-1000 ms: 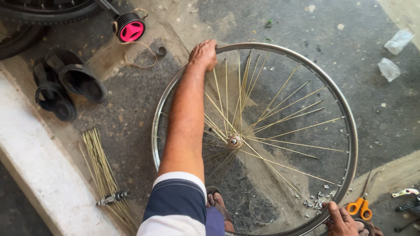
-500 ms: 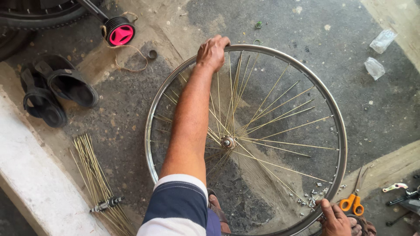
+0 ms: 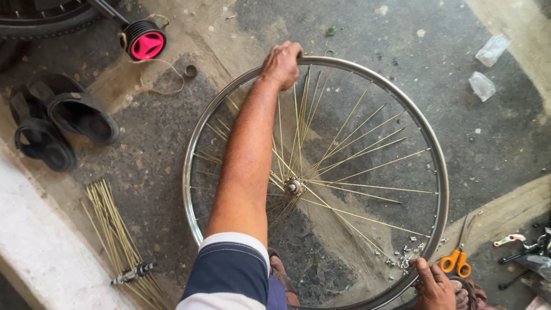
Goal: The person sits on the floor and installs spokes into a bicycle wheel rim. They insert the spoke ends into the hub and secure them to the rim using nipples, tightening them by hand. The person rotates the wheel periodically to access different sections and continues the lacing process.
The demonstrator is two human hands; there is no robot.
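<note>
The big bicycle wheel rim [image 3: 439,189] lies flat on the grey floor [image 3: 373,34], right in front of the person. Compared with a moment ago, the wheel sits in much the same place, and the left hand [image 3: 282,63] keeps its grip closed over the far edge of the rim. The right hand [image 3: 433,284] shows a bit more now at the near edge of the rim. Its fingers are bent down by the rim, but I cannot tell if they pinch anything. So it looks like the spoke work is going on at the near side, while the far hand keeps the wheel from sliding.

Thin gold spokes [image 3: 356,138] fan out from the hub [image 3: 293,186] in the middle. Many bunch on the far and right side, and the left side has few, so the wheel seems only partly laced.

Around it: a pair of black sandals [image 3: 57,126] at the left, a bundle of loose spokes [image 3: 112,229] lying on the floor, a pink and black little wheel [image 3: 146,40] at the top, and orange scissors [image 3: 456,261] just outside the rim. Tiny silver nipples [image 3: 402,258] lie scattered inside the rim, close to the right hand. The person's own arm crosses over the spokes and hides some of them.
</note>
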